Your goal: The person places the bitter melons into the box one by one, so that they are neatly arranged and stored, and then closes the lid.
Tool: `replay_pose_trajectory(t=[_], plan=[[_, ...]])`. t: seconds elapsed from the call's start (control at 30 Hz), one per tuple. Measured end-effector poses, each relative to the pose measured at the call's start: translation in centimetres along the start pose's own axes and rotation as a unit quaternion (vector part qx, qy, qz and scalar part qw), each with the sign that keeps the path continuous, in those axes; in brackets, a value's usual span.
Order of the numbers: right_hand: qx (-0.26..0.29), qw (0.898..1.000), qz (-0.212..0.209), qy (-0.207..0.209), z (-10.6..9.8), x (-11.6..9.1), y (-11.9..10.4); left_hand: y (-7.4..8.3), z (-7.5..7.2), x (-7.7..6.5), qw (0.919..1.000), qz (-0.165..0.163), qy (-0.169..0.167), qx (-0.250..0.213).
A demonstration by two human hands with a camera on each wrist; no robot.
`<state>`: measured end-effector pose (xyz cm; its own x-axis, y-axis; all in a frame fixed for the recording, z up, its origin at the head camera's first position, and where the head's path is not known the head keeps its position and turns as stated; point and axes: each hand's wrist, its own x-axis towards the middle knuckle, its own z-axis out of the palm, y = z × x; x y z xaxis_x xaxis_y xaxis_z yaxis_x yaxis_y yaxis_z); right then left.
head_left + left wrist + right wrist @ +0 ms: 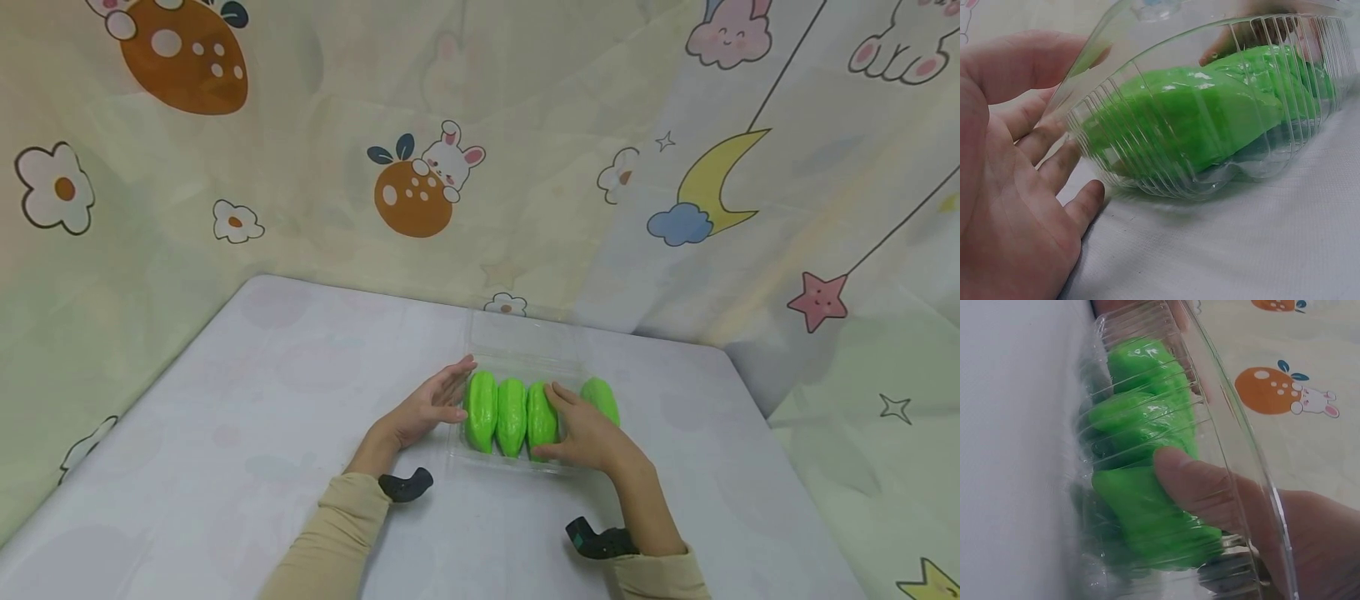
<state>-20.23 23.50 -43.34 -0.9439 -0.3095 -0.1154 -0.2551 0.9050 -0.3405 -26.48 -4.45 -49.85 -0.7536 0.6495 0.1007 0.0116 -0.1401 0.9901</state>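
Observation:
Three bright green, bumpy, gourd-like vegetables lie side by side in a clear plastic clamshell box (513, 464): a left one (482, 412), a middle one (512, 417) and a third one (538, 408). My right hand (597, 435) holds the third, thumb at its near end and fingers at its far end. In the right wrist view that thumb (1188, 478) presses on green skin inside the box. My left hand (423, 414) is at the box's left side, its fingers extended along the ribbed wall (1141, 169).
A fourth green gourd (600, 400) lies just right of my right hand, partly hidden by it. The box's clear lid (521, 337) stands raised at the back. White cloth covers the table (300, 375), and a patterned curtain (315, 183) hangs behind its far edge.

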Motion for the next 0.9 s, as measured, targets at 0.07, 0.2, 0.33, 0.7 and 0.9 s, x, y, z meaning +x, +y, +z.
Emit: replay_pose_trajectory(t=[0.07, 0.2, 0.33, 0.7, 0.9], plan=[[-0.002, 1.000, 0.000, -0.002, -0.01, -0.01, 0.01, -0.05, -0.03, 0.01, 1.0000, 0.002, -0.002, -0.001], [-0.003, 1.000, 0.002, -0.004, -0.06, -0.08, -0.07, -0.07, -0.04, 0.07, 1.0000, 0.005, -0.003, -0.003], [-0.001, 1.000, 0.005, -0.005, -0.10, -0.15, -0.13, 0.01, 0.01, 0.09, 1.0000, 0.003, -0.001, -0.005], [-0.007, 1.000, 0.001, -0.001, -0.05, -0.12, -0.16, 0.04, 0.02, 0.03, 0.9999, 0.007, -0.003, -0.009], [-0.011, 1.000, 0.004, 0.001, 0.02, -0.04, -0.13, 0.14, 0.04, -0.03, 0.9999, 0.006, -0.002, -0.012]])
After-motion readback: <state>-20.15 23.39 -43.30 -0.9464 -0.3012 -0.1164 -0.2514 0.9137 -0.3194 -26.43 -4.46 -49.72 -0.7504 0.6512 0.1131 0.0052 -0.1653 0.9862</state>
